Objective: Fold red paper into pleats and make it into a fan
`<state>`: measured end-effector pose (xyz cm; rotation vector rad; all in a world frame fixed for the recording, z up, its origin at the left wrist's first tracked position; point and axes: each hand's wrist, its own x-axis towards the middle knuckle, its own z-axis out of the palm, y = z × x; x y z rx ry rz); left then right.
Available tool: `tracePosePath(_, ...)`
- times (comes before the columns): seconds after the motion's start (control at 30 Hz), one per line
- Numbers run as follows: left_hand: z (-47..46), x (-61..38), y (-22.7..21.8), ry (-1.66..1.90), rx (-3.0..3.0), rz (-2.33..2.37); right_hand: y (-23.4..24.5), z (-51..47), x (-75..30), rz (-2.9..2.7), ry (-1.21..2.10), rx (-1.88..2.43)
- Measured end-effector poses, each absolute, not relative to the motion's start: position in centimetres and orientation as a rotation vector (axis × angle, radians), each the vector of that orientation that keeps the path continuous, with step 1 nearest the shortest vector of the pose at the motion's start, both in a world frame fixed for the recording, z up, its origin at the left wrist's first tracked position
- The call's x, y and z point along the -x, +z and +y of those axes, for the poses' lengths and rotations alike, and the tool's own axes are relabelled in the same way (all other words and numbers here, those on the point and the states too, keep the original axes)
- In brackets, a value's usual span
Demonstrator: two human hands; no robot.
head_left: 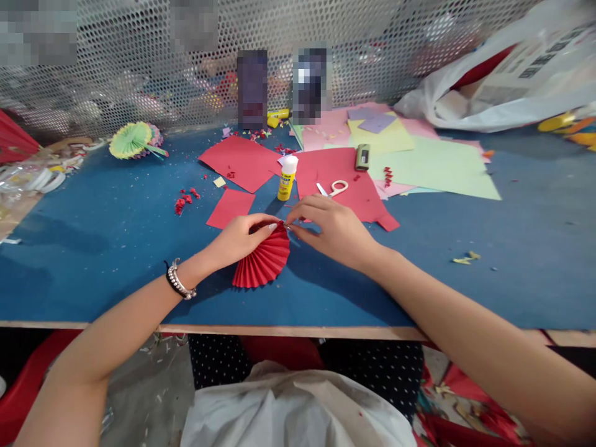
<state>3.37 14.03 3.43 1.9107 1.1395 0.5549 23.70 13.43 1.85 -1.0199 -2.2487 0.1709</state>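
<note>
A red pleated paper fan (263,261) lies spread on the blue table (102,248) in front of me. My left hand (239,239) pinches its upper edge from the left. My right hand (333,230) meets it at the fan's top corner, fingertips closed on the folded paper there. Both hands touch at the fan's pivot point. A silver bracelet and dark band sit on my left wrist.
Behind the hands stand a yellow glue stick (287,178), white-handled scissors (332,188) and red paper sheets (239,161). Pastel sheets (433,164) lie at the right, a green-pink paper fan (133,139) far left, a plastic bag (503,81) far right. Perforated metal screen at the back.
</note>
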Motion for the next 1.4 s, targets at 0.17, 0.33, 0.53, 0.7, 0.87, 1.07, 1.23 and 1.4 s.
tracePosePath(0.17, 13.8, -3.5, 3.7, 0.541, -1.905, 1.126, 1.9, 13.5, -23.8, -2.259, 0.154, 1.02)
tracePosePath(0.33, 13.9, -3.5, 3.7, 0.539, -1.864, 1.118, 1.9, 13.5, -23.9, -2.269, 0.149, 1.025)
tracePosePath(0.53, 14.1, -3.4, 3.3, 0.551, -1.803, 1.107, 1.9, 13.5, -23.9, -2.275, 0.155, 1.029)
tracePosePath(0.7, 14.3, -3.3, 3.1, 0.551, -1.767, 1.092, 1.9, 13.5, -23.8, -2.28, 0.16, 1.024)
tracePosePath(0.87, 14.3, -3.2, 3.3, 0.529, -1.763, 1.089, 1.8, 13.6, -23.9, -2.296, 0.144, 1.016)
tracePosePath(1.07, 14.3, -3.1, 3.4, 0.521, -1.801, 1.091, 2.1, 13.6, -24.3, -2.287, 0.163, 1.0)
tracePosePath(1.23, 14.2, -3.1, 3.5, 0.522, -1.81, 1.087, 2.7, 13.4, -24.6, -2.252, 0.204, 1.051)
tracePosePath(1.4, 14.3, -3.1, 3.5, 0.541, -1.803, 1.085, 2.8, 13.5, -24.8, -2.278, 0.239, 1.037)
